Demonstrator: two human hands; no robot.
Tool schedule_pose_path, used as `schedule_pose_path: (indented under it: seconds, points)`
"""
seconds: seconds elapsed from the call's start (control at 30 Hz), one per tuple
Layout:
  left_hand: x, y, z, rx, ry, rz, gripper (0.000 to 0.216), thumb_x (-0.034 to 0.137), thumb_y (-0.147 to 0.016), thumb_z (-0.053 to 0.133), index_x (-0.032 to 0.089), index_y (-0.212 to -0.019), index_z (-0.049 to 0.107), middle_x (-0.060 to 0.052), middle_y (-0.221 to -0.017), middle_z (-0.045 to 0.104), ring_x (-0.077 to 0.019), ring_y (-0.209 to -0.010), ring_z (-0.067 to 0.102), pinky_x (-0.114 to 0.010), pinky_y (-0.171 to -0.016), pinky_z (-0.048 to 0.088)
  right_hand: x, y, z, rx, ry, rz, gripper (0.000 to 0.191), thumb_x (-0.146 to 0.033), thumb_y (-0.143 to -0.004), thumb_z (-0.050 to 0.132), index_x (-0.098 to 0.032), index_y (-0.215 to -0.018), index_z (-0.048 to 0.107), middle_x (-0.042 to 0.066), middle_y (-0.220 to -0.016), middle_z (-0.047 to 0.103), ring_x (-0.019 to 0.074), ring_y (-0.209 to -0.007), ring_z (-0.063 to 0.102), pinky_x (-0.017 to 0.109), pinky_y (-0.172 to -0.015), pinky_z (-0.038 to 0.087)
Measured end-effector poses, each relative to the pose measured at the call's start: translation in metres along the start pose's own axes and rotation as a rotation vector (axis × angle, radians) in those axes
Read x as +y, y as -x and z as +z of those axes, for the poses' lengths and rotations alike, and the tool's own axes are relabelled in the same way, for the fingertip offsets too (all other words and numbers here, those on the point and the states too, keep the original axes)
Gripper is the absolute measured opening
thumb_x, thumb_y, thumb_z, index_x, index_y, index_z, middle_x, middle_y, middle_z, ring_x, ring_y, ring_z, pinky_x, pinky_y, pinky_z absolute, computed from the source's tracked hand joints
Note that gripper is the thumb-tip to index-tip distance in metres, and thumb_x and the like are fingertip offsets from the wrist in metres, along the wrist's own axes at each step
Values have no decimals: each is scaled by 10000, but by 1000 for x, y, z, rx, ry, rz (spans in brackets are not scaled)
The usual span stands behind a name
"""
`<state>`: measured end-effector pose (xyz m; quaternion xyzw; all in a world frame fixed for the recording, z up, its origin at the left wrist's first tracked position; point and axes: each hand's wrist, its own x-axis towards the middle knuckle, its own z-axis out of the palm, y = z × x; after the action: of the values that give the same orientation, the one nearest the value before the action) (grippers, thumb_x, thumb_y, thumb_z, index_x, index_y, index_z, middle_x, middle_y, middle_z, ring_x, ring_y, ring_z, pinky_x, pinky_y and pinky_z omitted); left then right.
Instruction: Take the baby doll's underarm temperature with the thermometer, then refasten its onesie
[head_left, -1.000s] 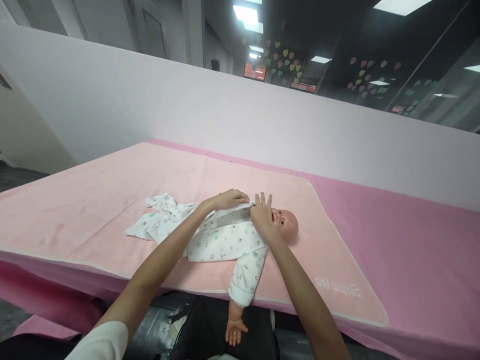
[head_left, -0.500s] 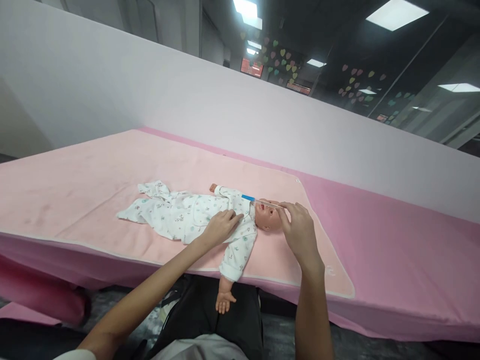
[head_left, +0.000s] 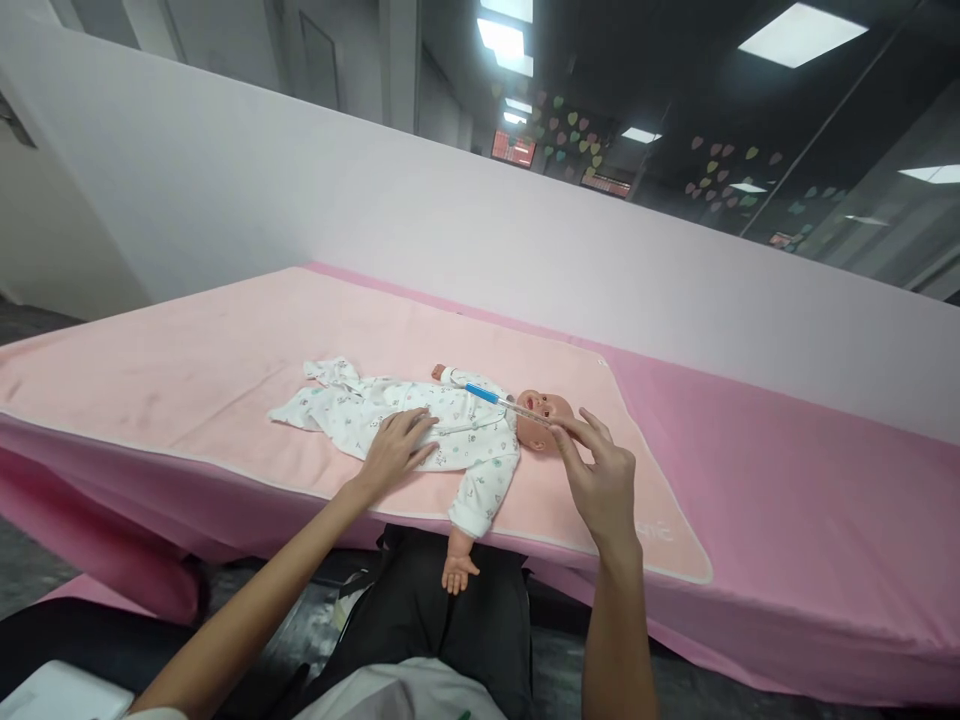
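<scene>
in the head view, the thumb and forefinger of your right hand (head_left: 596,475) are pinched narrow on one end of a slim clear stick with a blue plastic end (head_left: 508,405); the blue part points away from those fingertips, toward your left. under it, between and below your two sets of fingers, the flesh-coloured plastic baby doll (head_left: 480,440) lies face up in a white printed cotton suit (head_left: 450,452), its head just beside the right fingertips. whether the stick touches the face or chest, you can't tell from here. your left hand (head_left: 399,445) holds nothing, its fingers loosely spread on the suit's belly. watch that pinch: gripped only at one end, the stick could twist or drop onto the doll if your fingertips slackened. the doll's near hand (head_left: 457,575) hangs past the table edge, below and right of your left fingers; a knock there, or a tug on the peach blanket (head_left: 225,350), might drag the doll toward you.
</scene>
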<state>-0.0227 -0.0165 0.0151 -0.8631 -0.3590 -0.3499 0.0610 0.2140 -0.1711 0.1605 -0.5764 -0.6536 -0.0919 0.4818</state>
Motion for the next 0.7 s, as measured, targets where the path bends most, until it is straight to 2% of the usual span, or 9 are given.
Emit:
schedule_pose_path:
  seconds: [0.07,0.17,0.27,0.33,0.4,0.5,0.57,0.7]
  points:
    - [2,1,-1,1,17,-30,353,366,-877,438,211,-1186,512,-109,-1244,495,-245,-1119,464,-392,-936,348,18,19,4,0,36,66,204,-345,-846,521,-234,-901,683,17,-900,706,218,-1030,599,360,-841,500]
    - [2,3,-1,39,46,-101,347,369,-872,442,209,-1171,518,-106,-1233,503,-248,-1111,469,-392,-938,349,57,63,14,-6,117,213,275,-399,-843,494,-221,-883,700,38,-912,707,249,-1017,607,359,-784,512]
    - [-2,4,1,113,77,-195,316,358,-870,444,203,-1131,530,-101,-1190,524,-245,-1099,478,-386,-937,354,91,113,27,106,192,349,380,-486,-814,489,-182,-812,717,84,-844,713,279,-921,639,382,-739,515]
    - [-6,4,2,147,99,-237,285,352,-864,453,201,-1088,544,-97,-1164,532,-242,-1091,484,-383,-931,358,102,139,38,172,171,438,372,-453,-827,491,-151,-856,706,100,-876,708,243,-849,657,358,-739,518]
    - [-8,4,3,162,118,-255,255,347,-857,467,200,-1044,558,-89,-1136,539,-238,-1073,492,-379,-922,362,105,155,50,253,200,443,339,-406,-840,498,-131,-872,693,110,-890,702,221,-824,654,359,-771,508]
    - [-9,4,1,169,137,-259,223,327,-835,496,201,-1004,568,-75,-1081,553,-227,-1031,508,-372,-903,371,102,165,67,337,366,334,275,-362,-836,527,-138,-822,686,109,-879,697,222,-827,634,431,-876,448]
    - [-8,4,-2,166,151,-249,215,301,-812,512,200,-993,569,-70,-1055,555,-224,-1013,510,-370,-891,376,99,165,74,316,452,292,263,-364,-831,535,-146,-797,678,118,-923,685,235,-865,618,471,-906,411]
    - [-9,4,-5,161,186,-215,193,232,-771,507,195,-947,577,-67,-1013,559,-218,-976,513,-367,-861,387,87,147,79,262,457,356,304,-399,-832,517,-131,-885,652,164,-1073,623,277,-1008,563,450,-870,426]
